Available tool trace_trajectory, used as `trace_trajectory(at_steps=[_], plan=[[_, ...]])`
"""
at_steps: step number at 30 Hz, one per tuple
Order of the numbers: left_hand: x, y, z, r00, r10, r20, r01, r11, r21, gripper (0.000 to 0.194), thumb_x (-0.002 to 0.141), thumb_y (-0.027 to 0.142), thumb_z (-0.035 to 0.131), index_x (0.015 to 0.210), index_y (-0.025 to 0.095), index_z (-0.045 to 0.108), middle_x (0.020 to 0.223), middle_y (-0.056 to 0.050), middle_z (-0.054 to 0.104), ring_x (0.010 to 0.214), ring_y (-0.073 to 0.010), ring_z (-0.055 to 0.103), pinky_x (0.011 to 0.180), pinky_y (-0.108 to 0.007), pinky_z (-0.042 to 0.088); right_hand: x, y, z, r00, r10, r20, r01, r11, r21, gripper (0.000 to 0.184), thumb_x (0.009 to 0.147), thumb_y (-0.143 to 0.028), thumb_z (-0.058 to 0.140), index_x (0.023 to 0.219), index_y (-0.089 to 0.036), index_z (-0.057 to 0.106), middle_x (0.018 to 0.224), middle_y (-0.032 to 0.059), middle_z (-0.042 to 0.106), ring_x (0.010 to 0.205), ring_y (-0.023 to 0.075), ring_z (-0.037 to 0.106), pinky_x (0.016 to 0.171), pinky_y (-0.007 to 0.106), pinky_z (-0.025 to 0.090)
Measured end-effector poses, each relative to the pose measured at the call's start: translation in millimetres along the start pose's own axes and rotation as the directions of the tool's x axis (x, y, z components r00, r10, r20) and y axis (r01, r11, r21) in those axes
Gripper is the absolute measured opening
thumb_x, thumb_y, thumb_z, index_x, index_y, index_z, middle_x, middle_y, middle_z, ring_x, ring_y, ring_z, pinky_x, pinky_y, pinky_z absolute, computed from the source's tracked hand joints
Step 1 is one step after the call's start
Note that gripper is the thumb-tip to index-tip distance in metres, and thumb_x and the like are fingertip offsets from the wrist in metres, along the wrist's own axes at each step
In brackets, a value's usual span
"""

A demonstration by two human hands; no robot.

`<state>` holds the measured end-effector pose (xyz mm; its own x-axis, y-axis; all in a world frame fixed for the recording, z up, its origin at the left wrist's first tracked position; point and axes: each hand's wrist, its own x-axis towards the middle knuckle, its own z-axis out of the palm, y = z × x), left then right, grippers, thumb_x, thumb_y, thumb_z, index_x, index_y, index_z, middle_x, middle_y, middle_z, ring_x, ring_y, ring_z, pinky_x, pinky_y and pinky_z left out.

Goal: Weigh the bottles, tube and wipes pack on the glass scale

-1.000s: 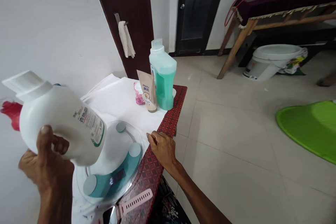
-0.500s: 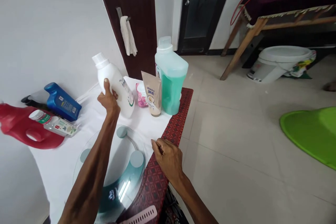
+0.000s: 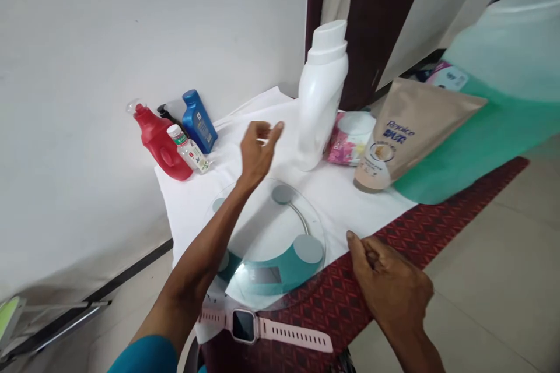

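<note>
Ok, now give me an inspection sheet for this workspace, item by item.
Surface: white cloth, red patterned strip along one edge.
Main things: white bottle standing beside a pink pack; glass scale lying nearer the person.
Clutter: red bottle, blue bottle and small clear bottle grouped together; beige tube in front of the green-liquid bottle; pink-strapped watch near the scale.
Grips: left grip open, apart from the white bottle; right grip loosely curled at the edge.
Cables: nothing seen.
Surroundings: pale wall, dark door, tiled floor.
</note>
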<state>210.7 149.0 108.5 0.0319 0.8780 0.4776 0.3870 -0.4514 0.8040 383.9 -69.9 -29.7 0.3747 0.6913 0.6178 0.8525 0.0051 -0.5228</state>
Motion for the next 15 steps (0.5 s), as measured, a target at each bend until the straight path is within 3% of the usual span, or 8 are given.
trace_trajectory(at_steps=[2,4,6,10,15], plan=[[-8,-19,-50.8,0.971,0.015,-0.239,0.025,0.986,0.163,0.036,0.103,0.045,0.074,0.123,0.02,0.058,0.128,-0.014,0.068,0.115,-0.0242,0.069,0.099,-0.041,0.056,1,-1,-1,0.999,0.033,0.03,-0.034,0.999,0.008,0.063,0.111,-0.061,0.049,0.061,-0.024,0.06,0.057,0.0034,0.066,0.051,0.0164,0.056,0.057,0.032,0.033],[-11,-40,-94.0,0.874,0.064,-0.481,0.12,0.932,0.341,0.057,0.1,0.047,0.078,0.141,0.019,0.05,0.148,-0.02,0.057,0.14,-0.0306,0.057,0.119,-0.05,0.047,2,-1,-1,0.996,0.069,0.058,-0.07,0.997,0.017,0.065,0.109,-0.066,0.048,0.06,-0.025,0.059,0.056,0.0039,0.065,0.051,0.017,0.056,0.056,0.033,0.033],[-10,-59,-122.2,0.824,0.046,-0.564,0.208,0.902,0.379,0.079,0.095,0.046,0.083,0.153,0.014,0.039,0.162,-0.028,0.042,0.158,-0.0372,0.039,0.131,-0.058,0.031,3,-1,-1,0.993,0.096,0.075,-0.098,0.995,0.023,0.067,0.107,-0.07,0.047,0.06,-0.025,0.058,0.055,0.0043,0.064,0.05,0.0176,0.055,0.056,0.034,0.032],[2,-90,-135.4,0.842,-0.14,-0.521,0.398,0.814,0.424,0.099,0.084,0.034,0.095,0.157,0.01,0.033,0.164,-0.032,0.04,0.162,-0.043,0.031,0.131,-0.062,0.03,4,-2,1,0.988,0.123,0.096,-0.126,0.992,0.03,0.066,0.106,-0.073,0.047,0.06,-0.026,0.056,0.053,0.0037,0.061,0.049,0.0178,0.053,0.056,0.034,0.032],[19,-114,-134.3,0.819,-0.147,-0.554,0.409,0.826,0.387,0.076,0.085,0.03,0.088,0.144,0.011,0.044,0.159,-0.03,0.043,0.158,-0.0439,0.032,0.131,-0.065,0.029,6,-8,-2,0.974,0.187,0.124,-0.193,0.981,0.034,0.067,0.103,-0.075,0.046,0.057,-0.027,0.051,0.048,-0.0001,0.052,0.046,0.0159,0.048,0.057,0.034,0.033]])
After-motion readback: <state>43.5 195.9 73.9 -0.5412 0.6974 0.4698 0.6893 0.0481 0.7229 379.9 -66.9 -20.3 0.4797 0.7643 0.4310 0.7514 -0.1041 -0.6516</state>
